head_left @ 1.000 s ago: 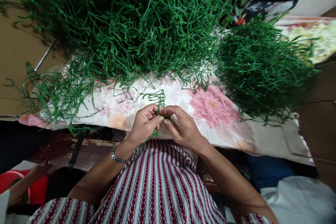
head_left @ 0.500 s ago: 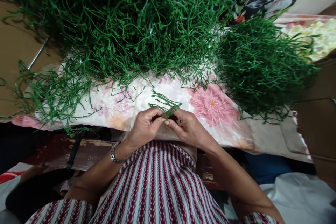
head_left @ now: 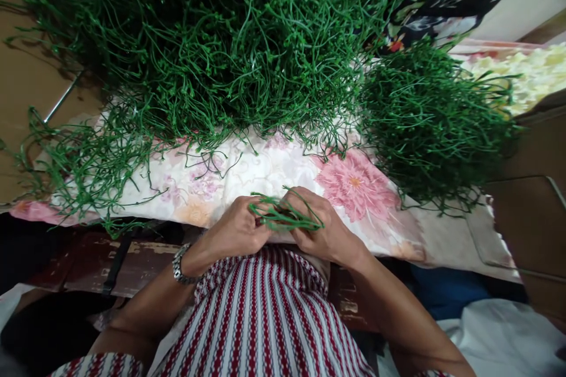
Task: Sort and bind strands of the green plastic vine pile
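A small sprig of thin green, plastic-looking stems [head_left: 289, 221] lies across the fingers of both hands, just above the near edge of the cloth. My left hand [head_left: 239, 228], with a metal watch on its wrist, is closed on the sprig's left part. Close beside it, my right hand [head_left: 329, 232] has its fingers curled round the right part. The fingertips are partly hidden behind the stems and knuckles. Beyond the hands rises a large heap of similar green stems [head_left: 230, 41], tangled and tipped with tiny buds.
A flower-printed cloth [head_left: 265, 168] covers the work surface. A smaller heap of stems [head_left: 433, 123] sits at the right, and loose stems [head_left: 97, 165] spread at the left. Cream-coloured petals [head_left: 535, 76] lie far right, near a dark floral bag [head_left: 442, 12]. Brown cardboard [head_left: 26, 70] borders the left.
Both hands have drawn slightly nearer my body and turned over. The sprig, which pointed away from me, now lies sideways across the fingers. The view has shifted a little.
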### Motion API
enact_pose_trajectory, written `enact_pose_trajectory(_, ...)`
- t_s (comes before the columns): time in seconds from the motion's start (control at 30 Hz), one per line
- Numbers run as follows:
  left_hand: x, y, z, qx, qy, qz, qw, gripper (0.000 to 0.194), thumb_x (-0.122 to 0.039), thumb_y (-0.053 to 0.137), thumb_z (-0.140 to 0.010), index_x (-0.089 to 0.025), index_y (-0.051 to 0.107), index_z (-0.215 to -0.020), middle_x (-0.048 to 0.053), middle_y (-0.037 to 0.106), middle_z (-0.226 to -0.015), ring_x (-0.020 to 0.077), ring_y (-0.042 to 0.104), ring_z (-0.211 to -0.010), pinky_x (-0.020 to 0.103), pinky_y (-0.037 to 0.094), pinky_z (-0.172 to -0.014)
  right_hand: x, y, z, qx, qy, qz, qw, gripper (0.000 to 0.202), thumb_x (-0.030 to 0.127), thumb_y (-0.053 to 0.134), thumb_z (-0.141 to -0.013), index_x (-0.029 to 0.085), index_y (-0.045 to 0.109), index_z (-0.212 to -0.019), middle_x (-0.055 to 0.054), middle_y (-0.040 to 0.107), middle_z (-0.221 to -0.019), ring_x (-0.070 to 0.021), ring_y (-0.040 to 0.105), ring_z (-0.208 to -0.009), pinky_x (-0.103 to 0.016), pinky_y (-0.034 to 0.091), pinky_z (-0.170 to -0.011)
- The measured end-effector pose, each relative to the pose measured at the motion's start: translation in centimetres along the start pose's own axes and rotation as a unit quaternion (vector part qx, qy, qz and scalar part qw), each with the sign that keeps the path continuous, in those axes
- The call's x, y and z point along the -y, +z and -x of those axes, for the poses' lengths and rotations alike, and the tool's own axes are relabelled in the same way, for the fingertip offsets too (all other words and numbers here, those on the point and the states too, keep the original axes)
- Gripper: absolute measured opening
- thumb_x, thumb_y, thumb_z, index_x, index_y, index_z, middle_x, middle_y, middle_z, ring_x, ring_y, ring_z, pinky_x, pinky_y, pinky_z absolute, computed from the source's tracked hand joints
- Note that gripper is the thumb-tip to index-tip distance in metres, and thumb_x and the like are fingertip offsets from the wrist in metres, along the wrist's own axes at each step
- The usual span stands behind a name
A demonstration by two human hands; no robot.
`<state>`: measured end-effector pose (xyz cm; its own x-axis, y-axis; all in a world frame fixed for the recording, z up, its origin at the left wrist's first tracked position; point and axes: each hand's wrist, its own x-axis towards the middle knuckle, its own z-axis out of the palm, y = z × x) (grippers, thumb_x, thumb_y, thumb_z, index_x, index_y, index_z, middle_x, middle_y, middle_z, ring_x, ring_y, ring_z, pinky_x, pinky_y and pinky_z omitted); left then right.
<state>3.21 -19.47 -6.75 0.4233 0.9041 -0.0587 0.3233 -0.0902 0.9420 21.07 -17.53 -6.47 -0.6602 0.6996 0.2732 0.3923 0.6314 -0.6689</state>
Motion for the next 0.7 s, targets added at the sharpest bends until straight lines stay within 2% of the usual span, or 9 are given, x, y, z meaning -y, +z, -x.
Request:
enact_pose_trajectory(0.07,-0.1,-0.3,-0.3,0.046,-0.003,0.032,0.998,0.011,-0.013,0.054,-0.074,-0.012,0.06,-0.065,0.001,0.057,-0.064,0.0111,0.053,-0.064,0.021,0.043,-0.061,-0.2,-0.3,-0.1,0.033,-0.002,-0.033,0.999,0.012,0.006,0.043,-0.068,0.017,0.044,-0.075,0.0,0.043,-0.069,-0.0117,0.038,-0.065,-0.023,0.032,-0.061)
enact_pose_trajectory(0.13,0.1,-0.3,-0.5,0.08,0.012,0.072,0.994,0.018,-0.018,0.055,-0.077,-0.011,0.059,-0.06,0.0,0.053,-0.059,0.0088,0.048,-0.058,0.019,0.039,-0.056,-0.4,-0.4,-0.1,0.058,0.017,-0.107,0.992,0.006,0.011,0.045,-0.074,0.017,0.043,-0.073,0.002,0.041,-0.067,-0.0099,0.037,-0.062,-0.022,0.031,-0.059)
enact_pose_trajectory(0.2,0.6,-0.1,-0.5,0.088,0.038,0.113,0.989,0.028,-0.022,0.056,-0.078,-0.011,0.054,-0.052,-0.003,0.043,-0.05,0.0063,0.039,-0.051,0.019,0.033,-0.05,-0.6,-0.3,-0.1,0.076,0.05,-0.22,0.971,0.013,0.021,0.047,-0.081,0.016,0.042,-0.07,0.004,0.037,-0.063,-0.0078,0.035,-0.058,-0.021,0.03,-0.056)
enact_pose_trajectory(0.3,1.6,0.6,-0.2,0.045,0.035,0.182,0.982,0.039,-0.028,0.061,-0.076,-0.011,0.048,-0.044,-0.004,0.032,-0.046,0.0052,0.031,-0.047,0.02,0.026,-0.045,-0.5,0.2,-0.2,0.083,0.092,-0.399,0.909,0.026,0.036,0.051,-0.084,0.016,0.043,-0.069,0.005,0.034,-0.059,-0.0065,0.033,-0.054,-0.019,0.029,-0.051)
enact_pose_trajectory(0.4,2.2,1.5,0.4,0.006,-0.011,0.238,0.971,0.036,-0.034,0.062,-0.075,-0.011,0.056,-0.049,-0.002,0.04,-0.047,0.0059,0.034,-0.047,0.021,0.026,-0.045,-0.4,1.2,-0.2,0.067,0.128,-0.494,0.857,0.031,0.041,0.055,-0.081,0.014,0.048,-0.069,0.003,0.042,-0.06,-0.0075,0.04,-0.056,-0.019,0.032,-0.052)
enact_pose_trajectory(0.5,2.2,2.1,0.7,-0.035,-0.025,0.274,0.961,0.033,-0.035,0.063,-0.074,-0.01,0.06,-0.052,-0.001,0.046,-0.047,0.0059,0.035,-0.045,0.021,0.027,-0.045,-0.3,2.5,0.1,0.032,0.157,-0.54,0.826,0.032,0.043,0.057,-0.08,0.014,0.049,-0.07,0.0,0.05,-0.063,-0.0083,0.045,-0.058,-0.02,0.036,-0.054)
enact_pose_trajectory(0.6,2.0,2.2,0.7,-0.059,-0.034,0.296,0.953,0.034,-0.035,0.064,-0.073,-0.01,0.058,-0.049,-0.001,0.045,-0.044,0.0052,0.034,-0.043,0.021,0.028,-0.044,-0.5,3.1,0.3,0.001,0.159,-0.537,0.829,0.031,0.044,0.056,-0.081,0.015,0.048,-0.071,0.0,0.052,-0.065,-0.0089,0.047,-0.059,-0.02,0.038,-0.055)
enact_pose_trajectory(0.7,1.7,1.5,0.4,-0.005,-0.068,0.286,0.956,0.035,-0.035,0.063,-0.072,-0.01,0.055,-0.048,-0.002,0.044,-0.044,0.0051,0.034,-0.042,0.02,0.027,-0.042,-0.8,2.4,0.2,0.04,0.122,-0.465,0.876,0.03,0.042,0.052,-0.083,0.014,0.049,-0.072,0.0,0.051,-0.064,-0.0091,0.048,-0.06,-0.02,0.038,-0.056)
